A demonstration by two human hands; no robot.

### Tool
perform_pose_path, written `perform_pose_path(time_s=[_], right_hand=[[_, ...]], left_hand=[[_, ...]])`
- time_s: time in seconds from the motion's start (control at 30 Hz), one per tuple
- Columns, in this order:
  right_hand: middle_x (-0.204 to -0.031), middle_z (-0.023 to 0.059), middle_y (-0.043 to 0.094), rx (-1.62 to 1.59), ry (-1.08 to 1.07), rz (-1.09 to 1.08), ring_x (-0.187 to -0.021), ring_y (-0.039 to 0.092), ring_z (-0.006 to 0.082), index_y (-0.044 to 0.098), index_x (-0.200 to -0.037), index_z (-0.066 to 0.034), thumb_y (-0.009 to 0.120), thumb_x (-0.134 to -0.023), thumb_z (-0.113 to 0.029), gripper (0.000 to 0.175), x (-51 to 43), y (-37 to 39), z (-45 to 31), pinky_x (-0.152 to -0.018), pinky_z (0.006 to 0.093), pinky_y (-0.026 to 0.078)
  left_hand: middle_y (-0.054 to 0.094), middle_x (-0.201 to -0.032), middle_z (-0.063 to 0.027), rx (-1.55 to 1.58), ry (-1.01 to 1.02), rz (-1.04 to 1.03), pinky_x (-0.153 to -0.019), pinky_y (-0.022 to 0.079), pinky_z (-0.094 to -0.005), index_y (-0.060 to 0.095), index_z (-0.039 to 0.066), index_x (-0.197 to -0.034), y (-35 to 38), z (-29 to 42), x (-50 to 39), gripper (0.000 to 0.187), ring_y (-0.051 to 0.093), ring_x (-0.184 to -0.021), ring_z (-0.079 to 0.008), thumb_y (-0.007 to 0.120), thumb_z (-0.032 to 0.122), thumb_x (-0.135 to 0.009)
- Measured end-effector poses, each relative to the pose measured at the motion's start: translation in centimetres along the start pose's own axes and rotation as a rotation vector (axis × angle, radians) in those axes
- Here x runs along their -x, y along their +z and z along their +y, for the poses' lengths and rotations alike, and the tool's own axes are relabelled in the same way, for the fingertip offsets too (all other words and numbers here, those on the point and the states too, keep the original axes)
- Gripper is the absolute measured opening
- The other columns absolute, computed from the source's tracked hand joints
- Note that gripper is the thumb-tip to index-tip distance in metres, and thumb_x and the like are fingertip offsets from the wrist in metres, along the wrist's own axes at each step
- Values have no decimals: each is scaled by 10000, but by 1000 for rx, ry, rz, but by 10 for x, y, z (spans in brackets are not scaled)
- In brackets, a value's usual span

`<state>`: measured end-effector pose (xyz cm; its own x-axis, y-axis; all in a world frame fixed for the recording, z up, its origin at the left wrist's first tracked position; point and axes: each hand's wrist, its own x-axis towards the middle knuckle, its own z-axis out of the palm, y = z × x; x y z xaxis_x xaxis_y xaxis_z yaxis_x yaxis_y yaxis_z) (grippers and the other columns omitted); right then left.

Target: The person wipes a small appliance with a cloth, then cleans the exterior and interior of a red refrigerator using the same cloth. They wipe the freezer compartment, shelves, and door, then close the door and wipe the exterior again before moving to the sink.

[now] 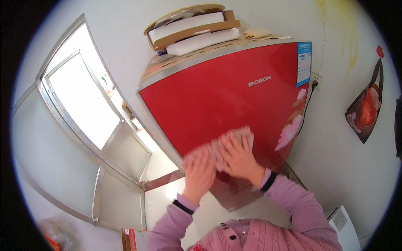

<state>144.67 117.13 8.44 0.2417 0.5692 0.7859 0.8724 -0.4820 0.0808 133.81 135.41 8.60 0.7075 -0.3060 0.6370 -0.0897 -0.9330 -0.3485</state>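
A red Dobon refrigerator point(201, 106) with pink flowers down its right side stands before me. Both of my hands press a pinkish cloth point(248, 134) against its door. My left hand point(199, 175) lies on the cloth's left part, near the door's left edge. Farther right, my right hand point(237, 157) rests on the cloth with its fingers spread and pointing up the door. The cloth and fingers are slightly blurred, and much of the cloth is hidden beneath the hands.
Cardboard and white foam packaging point(194, 31) is piled on the refrigerator's top. An open metal-framed door point(81, 100) stands at left. A power cord point(309, 106) runs to a wall socket at right, near a hanging bag point(366, 109). A cardboard box point(127, 238) sits at lower left.
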Motion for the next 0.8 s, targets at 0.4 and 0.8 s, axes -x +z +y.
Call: perform_pose_path(time_s=[0.4,0.8], right_hand=[[-1623,165,349,105,102,223,-1509,262,424,589,-1402,-107,574,-924,-431,578,-104,-12,-9,-1140,718,144],[-1568,306,313,-86,477,-115,-1463,274,517,445,-1461,56,564,-946,-315,646,114,40,-17,-1180,655,202]], left_hand=[[365,-1555,-312,50,-151,195,-1186,150,-641,523,-63,-1359,-46,-47,-69,608,302,-1484,-463,612,177,-807],[381,-1597,-174,304,105,-286,-1208,208,-522,479,0,-1466,63,75,17,604,296,-1516,-307,533,173,-890]])
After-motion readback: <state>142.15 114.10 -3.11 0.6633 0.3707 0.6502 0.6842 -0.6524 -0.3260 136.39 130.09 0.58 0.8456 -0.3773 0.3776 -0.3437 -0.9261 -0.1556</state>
